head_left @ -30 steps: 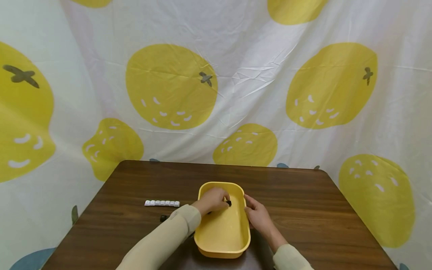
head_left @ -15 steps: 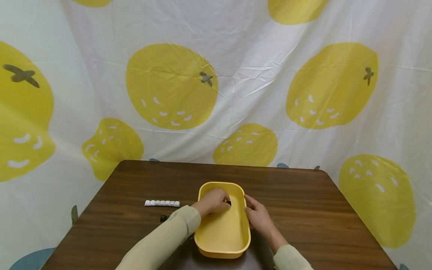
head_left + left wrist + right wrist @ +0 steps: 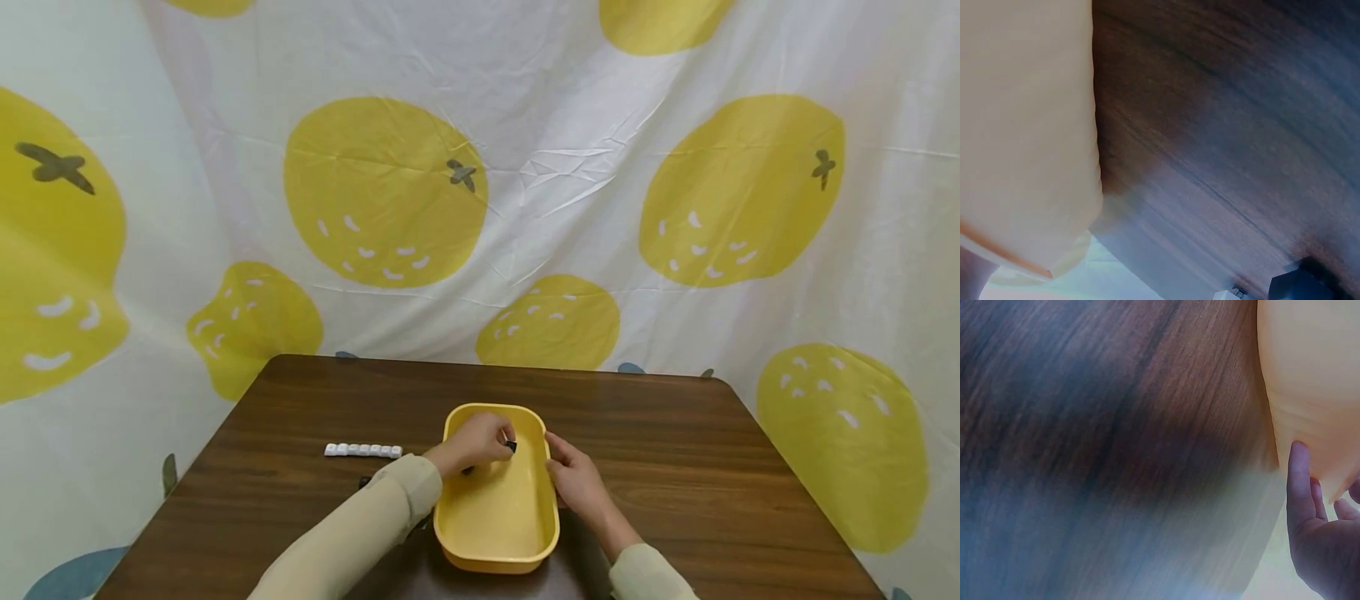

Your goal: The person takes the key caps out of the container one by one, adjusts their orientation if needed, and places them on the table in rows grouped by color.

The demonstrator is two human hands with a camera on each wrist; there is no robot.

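Note:
My left hand point(image 3: 476, 442) reaches into the yellow bin point(image 3: 498, 560) and pinches a small black keycap point(image 3: 512, 446) between its fingertips, above the bin's floor. Another dark piece point(image 3: 468, 471) shows just under this hand, partly hidden. On the bin's right side, my right hand point(image 3: 581, 483) holds the wall near the rim. The right wrist view shows the fingers point(image 3: 1299, 481) of that hand against the bin's outer wall point(image 3: 1310, 369). The left wrist view does not show what the left hand pinches.
Left of the bin, several white keycaps point(image 3: 363, 450) stand in a row on the dark wooden table point(image 3: 675, 450). A black keycap point(image 3: 364, 482) lies nearer me, partly behind my left sleeve point(image 3: 360, 525). A lemon-print curtain point(image 3: 525, 225) hangs behind the table.
My left hand has lifted slightly with the black keycap, and a dark piece beneath it is now more visible. The right hand keeps its hold on the bin. The head view has shifted slightly.

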